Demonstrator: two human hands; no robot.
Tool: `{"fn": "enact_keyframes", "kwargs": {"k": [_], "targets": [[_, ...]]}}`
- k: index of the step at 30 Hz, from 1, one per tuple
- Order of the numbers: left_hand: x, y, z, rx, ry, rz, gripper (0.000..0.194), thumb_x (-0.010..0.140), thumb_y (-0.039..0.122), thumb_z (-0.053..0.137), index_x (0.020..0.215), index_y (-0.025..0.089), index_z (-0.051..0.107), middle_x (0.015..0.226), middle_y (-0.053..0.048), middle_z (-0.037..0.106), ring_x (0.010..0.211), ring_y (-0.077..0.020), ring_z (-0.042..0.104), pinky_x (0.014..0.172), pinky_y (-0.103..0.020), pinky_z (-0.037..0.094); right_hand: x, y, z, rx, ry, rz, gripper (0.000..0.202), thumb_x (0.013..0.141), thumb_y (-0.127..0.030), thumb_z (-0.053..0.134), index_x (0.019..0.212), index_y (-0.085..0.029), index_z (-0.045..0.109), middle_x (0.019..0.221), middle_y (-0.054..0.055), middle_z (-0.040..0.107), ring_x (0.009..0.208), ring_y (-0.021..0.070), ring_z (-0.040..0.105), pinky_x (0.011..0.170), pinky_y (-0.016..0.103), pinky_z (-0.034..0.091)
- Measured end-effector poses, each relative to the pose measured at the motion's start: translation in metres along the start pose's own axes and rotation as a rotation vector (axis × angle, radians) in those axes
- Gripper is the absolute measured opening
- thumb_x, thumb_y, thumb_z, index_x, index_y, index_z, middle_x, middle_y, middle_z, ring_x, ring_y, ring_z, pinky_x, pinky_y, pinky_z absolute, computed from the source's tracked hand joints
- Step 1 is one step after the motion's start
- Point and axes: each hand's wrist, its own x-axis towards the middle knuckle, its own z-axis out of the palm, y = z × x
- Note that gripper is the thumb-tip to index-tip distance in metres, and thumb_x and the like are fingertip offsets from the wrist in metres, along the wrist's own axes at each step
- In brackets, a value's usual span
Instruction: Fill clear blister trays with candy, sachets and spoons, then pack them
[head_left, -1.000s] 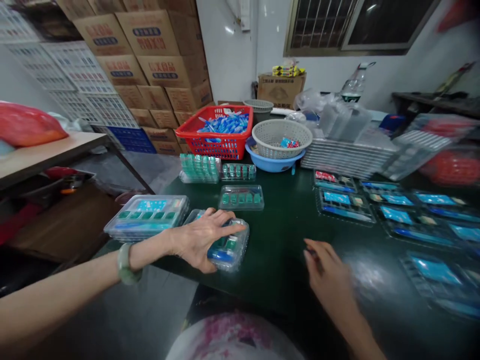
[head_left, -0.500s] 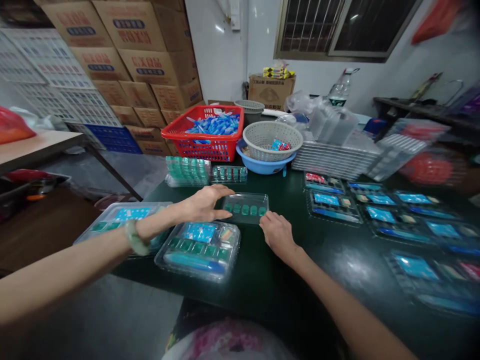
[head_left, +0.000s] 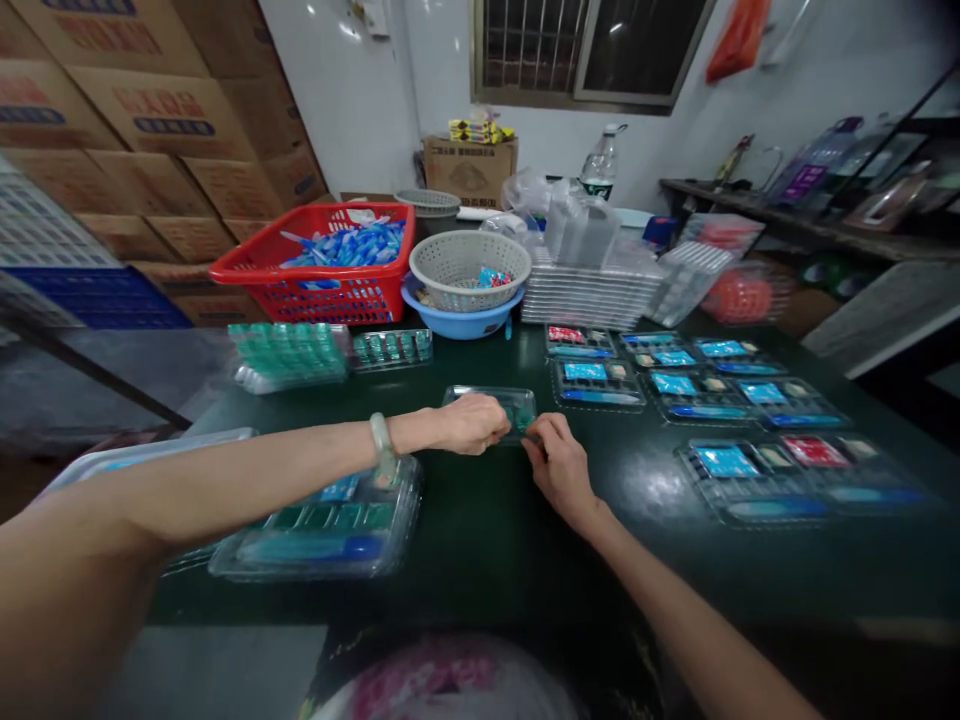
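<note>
A small clear plastic tray [head_left: 459,393] with green square pieces lies on the dark table in front of me. My left hand [head_left: 474,422], wearing a pale bangle at the wrist, is closed over its front part and hides most of the pieces. What those fingers hold does not show. My right hand [head_left: 559,458] pinches the tray's right front corner. Under my left forearm sits a filled clear pack [head_left: 322,540] with a blue pen-like item and green squares. A stack of green-filled trays [head_left: 289,350] stands behind, to the left.
At the back are a red basket [head_left: 315,290] of blue items, a grey colander [head_left: 469,270] on a blue basin [head_left: 461,320], and stacked clear trays [head_left: 589,295]. Several filled packs [head_left: 600,385] lie on the right. Cartons [head_left: 161,120] are piled at the left wall.
My left hand has moved right across the tray and its spread fingers have closed. My right hand stays at the tray's corner. The view has turned right.
</note>
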Motion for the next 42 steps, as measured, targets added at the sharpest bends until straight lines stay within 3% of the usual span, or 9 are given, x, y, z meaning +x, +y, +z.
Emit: {"fn": "enact_keyframes", "kwargs": {"k": [3, 8, 16, 21, 26, 29, 32, 36, 42], "targets": [[0.002, -0.005, -0.002, -0.012, 0.011, -0.023, 0.015, 0.072, 0.013, 0.05, 0.059, 0.016, 0.057, 0.058, 0.0, 0.058, 0.052, -0.0108, 0.045, 0.047, -0.023, 0.026, -0.006, 0.0, 0.003, -0.113, 0.097, -0.038, 0.02, 0.085, -0.019, 0.045, 0.103, -0.015, 0.053, 0.109, 0.012, 0.052, 0.091, 0.0188, 0.051, 0.072, 0.028, 0.042], [0.005, -0.01, -0.006, 0.026, 0.04, -0.035, 0.016, 0.078, 0.018, 0.047, 0.065, 0.017, 0.056, 0.062, 0.0, 0.058, 0.055, -0.0118, 0.049, 0.052, -0.022, 0.033, -0.011, -0.004, 0.004, -0.311, 0.056, -0.241, 0.024, 0.085, -0.014, 0.042, 0.104, -0.016, 0.057, 0.117, 0.013, 0.052, 0.089, 0.0207, 0.05, 0.072, 0.033, 0.039], [0.004, -0.001, -0.003, 0.199, 0.079, 0.005, 0.016, 0.08, 0.015, 0.04, 0.079, 0.011, 0.056, 0.072, -0.01, 0.059, 0.058, -0.0191, 0.056, 0.051, -0.028, 0.039, -0.004, -0.011, 0.001, -0.291, -0.108, -0.253, 0.036, 0.087, -0.017, 0.039, 0.121, -0.013, 0.05, 0.124, 0.015, 0.049, 0.11, 0.0262, 0.041, 0.084, 0.039, 0.035], [0.001, -0.004, 0.006, 0.268, 0.074, 0.028, 0.015, 0.079, 0.011, 0.04, 0.082, 0.009, 0.055, 0.074, -0.013, 0.059, 0.057, -0.02, 0.056, 0.048, -0.029, 0.041, 0.006, -0.016, -0.002, -0.268, -0.219, -0.236, 0.039, 0.088, -0.026, 0.042, 0.125, -0.013, 0.046, 0.112, 0.013, 0.055, 0.105, 0.0263, 0.042, 0.085, 0.04, 0.034], [-0.003, -0.008, 0.009, 0.303, 0.068, 0.053, 0.011, 0.075, 0.007, 0.045, 0.08, 0.008, 0.054, 0.074, -0.013, 0.058, 0.059, -0.0208, 0.057, 0.048, -0.029, 0.042, 0.014, -0.026, 0.006, -0.271, -0.229, -0.221, 0.036, 0.088, -0.036, 0.041, 0.114, -0.014, 0.055, 0.109, 0.013, 0.055, 0.098, 0.0267, 0.044, 0.082, 0.041, 0.035], [-0.005, -0.009, 0.008, 0.319, 0.064, 0.077, 0.012, 0.077, 0.006, 0.043, 0.078, 0.009, 0.055, 0.076, -0.013, 0.058, 0.062, -0.0211, 0.057, 0.051, -0.029, 0.044, 0.016, -0.033, 0.015, -0.27, -0.22, -0.249, 0.036, 0.088, -0.034, 0.043, 0.108, -0.009, 0.058, 0.116, 0.016, 0.053, 0.109, 0.0292, 0.041, 0.089, 0.043, 0.033], [-0.008, -0.012, 0.005, 0.33, 0.047, 0.098, 0.014, 0.078, 0.005, 0.042, 0.076, 0.009, 0.055, 0.077, -0.014, 0.058, 0.065, -0.0212, 0.057, 0.053, -0.03, 0.044, 0.017, -0.034, 0.022, -0.235, -0.242, -0.281, 0.041, 0.088, -0.033, 0.043, 0.117, -0.006, 0.051, 0.127, 0.018, 0.047, 0.119, 0.029, 0.036, 0.094, 0.043, 0.031], [-0.015, -0.016, 0.001, 0.345, 0.011, 0.085, 0.013, 0.072, 0.002, 0.046, 0.079, 0.008, 0.055, 0.075, -0.014, 0.059, 0.065, -0.0229, 0.058, 0.053, -0.03, 0.045, 0.02, -0.03, 0.021, -0.188, -0.298, -0.294, 0.042, 0.089, -0.033, 0.041, 0.127, -0.014, 0.043, 0.132, 0.013, 0.045, 0.118, 0.0262, 0.038, 0.092, 0.041, 0.033], [-0.022, -0.016, 0.009, 0.341, -0.013, 0.06, 0.015, 0.073, 0.001, 0.046, 0.084, 0.008, 0.053, 0.077, -0.014, 0.059, 0.066, -0.0226, 0.059, 0.054, -0.03, 0.046, 0.024, -0.031, 0.016, -0.186, -0.346, -0.311, 0.034, 0.088, -0.031, 0.042, 0.121, -0.022, 0.048, 0.118, 0.009, 0.053, 0.107, 0.0235, 0.044, 0.084, 0.039, 0.035]]}}
